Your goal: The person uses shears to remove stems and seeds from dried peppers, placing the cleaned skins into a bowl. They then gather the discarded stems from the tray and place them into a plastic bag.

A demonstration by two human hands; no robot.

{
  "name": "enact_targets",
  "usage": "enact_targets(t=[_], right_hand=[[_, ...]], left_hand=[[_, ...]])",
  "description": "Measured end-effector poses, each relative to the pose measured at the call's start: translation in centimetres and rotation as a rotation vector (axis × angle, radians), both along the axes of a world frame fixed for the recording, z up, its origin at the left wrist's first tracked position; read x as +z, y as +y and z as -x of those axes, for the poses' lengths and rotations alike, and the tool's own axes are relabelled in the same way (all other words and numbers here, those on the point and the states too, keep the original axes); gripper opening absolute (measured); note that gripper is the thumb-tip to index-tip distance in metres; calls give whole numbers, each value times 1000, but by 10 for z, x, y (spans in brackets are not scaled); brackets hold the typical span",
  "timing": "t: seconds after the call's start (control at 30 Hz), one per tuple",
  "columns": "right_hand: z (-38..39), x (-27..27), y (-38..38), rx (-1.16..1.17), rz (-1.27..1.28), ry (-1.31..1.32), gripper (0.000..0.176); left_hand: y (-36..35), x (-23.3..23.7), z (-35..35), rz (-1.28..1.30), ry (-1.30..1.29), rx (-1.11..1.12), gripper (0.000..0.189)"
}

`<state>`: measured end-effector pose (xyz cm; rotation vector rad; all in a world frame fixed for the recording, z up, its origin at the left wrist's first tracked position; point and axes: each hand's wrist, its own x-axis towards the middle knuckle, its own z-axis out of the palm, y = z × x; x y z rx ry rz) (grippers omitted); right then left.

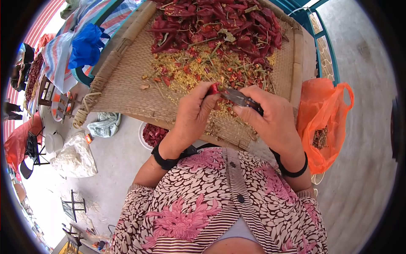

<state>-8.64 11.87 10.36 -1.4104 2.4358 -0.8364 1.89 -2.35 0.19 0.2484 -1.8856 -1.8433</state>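
My left hand [192,112] pinches a dried red chili pepper [214,89] between thumb and fingers. In my right hand [272,116] is a pair of scissors [237,98] with dark handles. The blades point left and their tips meet the stem end of the chili. Both hands are over the near part of a woven tray [127,91]. Beyond them lie loose yellow seeds [190,70] mixed with stems and red scraps. A heap of dried red chilies [211,25] covers the tray's far side.
An orange plastic bag [325,122] with dry stems inside hangs at the tray's right. Below the tray's near edge stands a bowl [141,137] of cut red chili pieces. A blue plastic bag [84,46] is on the left, and a crumpled clear bag [76,156] lies on the floor.
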Motion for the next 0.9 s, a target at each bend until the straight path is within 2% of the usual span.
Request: enact_targets(t=[0.17,0.37,0.57,0.67,0.77,0.9], right_hand=[[0,-3,2,0,-8,-12,25],[0,1,4,-81,-122,-316,25],[-11,-10,-1,-163,-52,-155,24],[-8,-17,0,-140,-23,-308,21],[6,-22,3,-162,25,-1101,22],[7,-19,9,-152,85,-1477,23]], left_hand=[[-1,-3,1,111,19,49,20],[-1,-3,1,309,45,132,17],[3,-8,8,493,180,264,19],[1,-11,12,545,218,281,22],[1,-8,13,584,235,267,24],[0,-8,17,606,266,262,25]])
